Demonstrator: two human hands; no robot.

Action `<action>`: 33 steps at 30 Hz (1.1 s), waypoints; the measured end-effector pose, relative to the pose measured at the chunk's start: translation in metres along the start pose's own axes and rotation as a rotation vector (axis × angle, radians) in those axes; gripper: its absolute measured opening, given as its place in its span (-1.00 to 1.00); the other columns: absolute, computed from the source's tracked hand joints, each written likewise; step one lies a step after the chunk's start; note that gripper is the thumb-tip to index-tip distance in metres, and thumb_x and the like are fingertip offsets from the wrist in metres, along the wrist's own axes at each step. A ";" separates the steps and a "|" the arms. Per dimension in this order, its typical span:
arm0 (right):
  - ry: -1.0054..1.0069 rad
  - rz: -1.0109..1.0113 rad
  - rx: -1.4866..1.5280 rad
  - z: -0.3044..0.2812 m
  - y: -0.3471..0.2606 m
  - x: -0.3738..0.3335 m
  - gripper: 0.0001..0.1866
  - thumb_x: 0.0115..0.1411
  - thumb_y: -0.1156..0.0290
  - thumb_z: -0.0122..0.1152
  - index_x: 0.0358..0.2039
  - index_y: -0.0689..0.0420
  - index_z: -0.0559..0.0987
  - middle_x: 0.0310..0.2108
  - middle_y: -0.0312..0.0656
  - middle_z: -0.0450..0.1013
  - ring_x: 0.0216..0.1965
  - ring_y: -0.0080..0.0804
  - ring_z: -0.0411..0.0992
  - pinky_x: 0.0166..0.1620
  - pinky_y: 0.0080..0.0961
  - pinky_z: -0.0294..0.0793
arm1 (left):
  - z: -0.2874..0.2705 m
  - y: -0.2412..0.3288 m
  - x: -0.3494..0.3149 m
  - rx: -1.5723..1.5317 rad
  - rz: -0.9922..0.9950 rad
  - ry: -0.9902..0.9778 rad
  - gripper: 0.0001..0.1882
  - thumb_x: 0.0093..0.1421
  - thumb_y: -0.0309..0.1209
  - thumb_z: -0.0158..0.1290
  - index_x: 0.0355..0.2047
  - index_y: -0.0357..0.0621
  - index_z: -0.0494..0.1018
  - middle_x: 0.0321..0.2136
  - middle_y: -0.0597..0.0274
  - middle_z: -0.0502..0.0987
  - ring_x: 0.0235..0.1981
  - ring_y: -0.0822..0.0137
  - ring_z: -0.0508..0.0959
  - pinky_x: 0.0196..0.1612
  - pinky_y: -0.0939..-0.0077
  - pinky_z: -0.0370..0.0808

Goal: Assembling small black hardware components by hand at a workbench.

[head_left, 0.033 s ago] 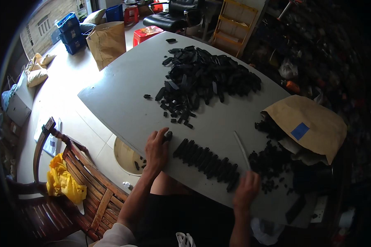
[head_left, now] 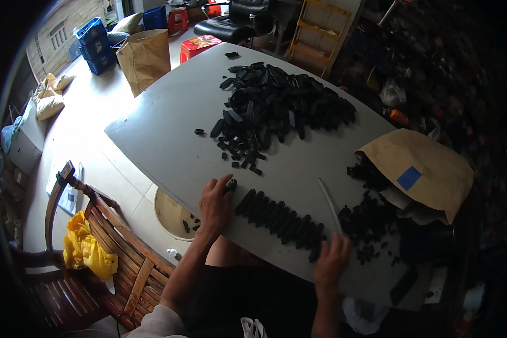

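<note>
My left hand is closed at the table's near edge, its thumb and fingers around a small black plastic piece. Just right of it runs a slanting row of long black plastic pieces, lying side by side. My right hand is at the right end of that row, fingers curled beside the last piece; what they hold, if anything, is hidden. A thin pale strip lies just beyond my right fingers. Farther back spreads a big heap of black plastic pieces, with small black blocks at its near side.
On the table, a brown paper sack lies at the right, with small black bits spilled by its mouth. Below the near edge stands a round tub. A wooden chair with a yellow bag is at left.
My right hand has shifted slightly left, closer to the last piece of the row. My left hand keeps its place with the small black piece.
</note>
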State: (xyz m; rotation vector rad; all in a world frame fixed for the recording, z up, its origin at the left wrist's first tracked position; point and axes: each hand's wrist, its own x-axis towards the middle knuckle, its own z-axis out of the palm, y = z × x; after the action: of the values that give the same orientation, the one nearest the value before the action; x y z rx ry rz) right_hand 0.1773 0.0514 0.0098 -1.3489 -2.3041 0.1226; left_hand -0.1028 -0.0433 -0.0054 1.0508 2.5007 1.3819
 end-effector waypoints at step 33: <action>-0.293 -0.493 0.104 0.065 -0.189 0.087 -0.63 -0.03 0.27 0.36 -0.18 0.10 0.58 -0.12 -0.10 0.37 -0.03 -0.11 0.33 0.00 -0.23 0.35 | -0.050 -0.052 0.011 -0.101 0.096 0.139 -0.56 0.16 -0.26 0.03 0.08 0.03 0.41 0.15 -0.16 0.23 0.17 -0.13 0.21 0.21 0.06 0.11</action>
State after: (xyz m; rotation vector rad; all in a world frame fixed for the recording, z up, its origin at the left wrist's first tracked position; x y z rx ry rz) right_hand -0.0379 0.0379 0.0396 -0.7180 -2.7588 0.2901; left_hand -0.1582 -0.0903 -0.0134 1.1039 2.4723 1.6434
